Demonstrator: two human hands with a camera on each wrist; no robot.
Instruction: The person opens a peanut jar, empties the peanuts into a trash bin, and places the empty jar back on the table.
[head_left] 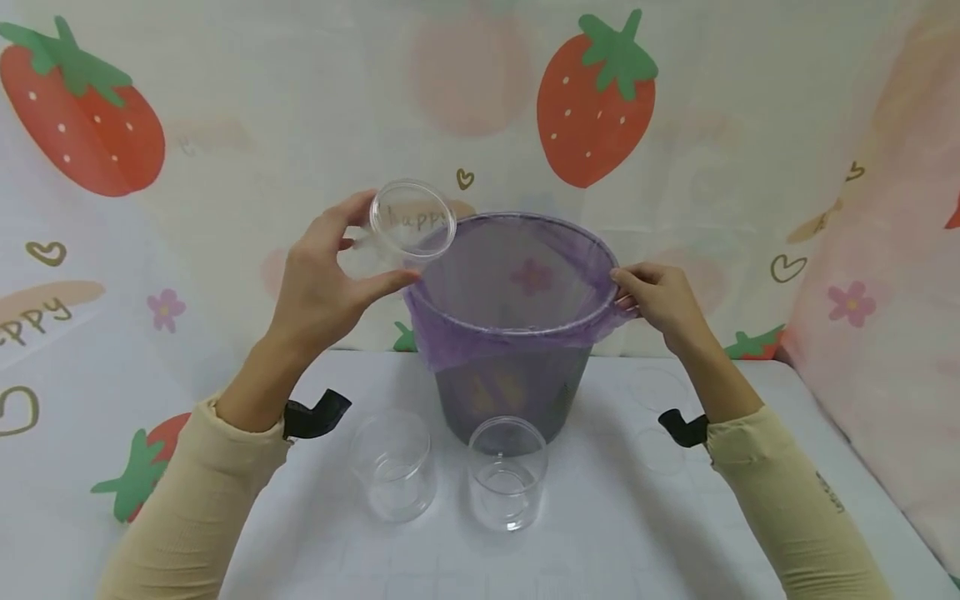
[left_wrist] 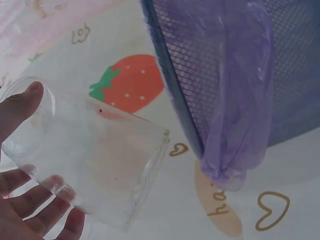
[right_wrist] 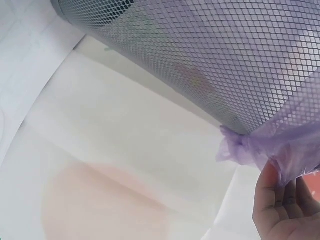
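Observation:
My left hand [head_left: 318,271] holds a clear plastic jar [head_left: 412,218] up at the left edge of a mesh waste bin [head_left: 502,400]. In the left wrist view, thumb and fingers curve round the jar [left_wrist: 107,165], which lies tilted with small specks on its wall. A thin purple bag [head_left: 480,348] lines the bin and folds down over its rim. At the rim's right side my right hand [head_left: 663,300] pinches the bag. In the right wrist view, the fingertips meet the gathered purple plastic [right_wrist: 285,155] below the mesh wall [right_wrist: 200,65].
Two more clear jars, a left one [head_left: 393,471] and a right one [head_left: 508,479], stand on the white table [head_left: 450,567] in front of the bin. Faint clear discs [head_left: 660,450] lie right of it. A strawberry-print sheet [head_left: 300,100] hangs behind.

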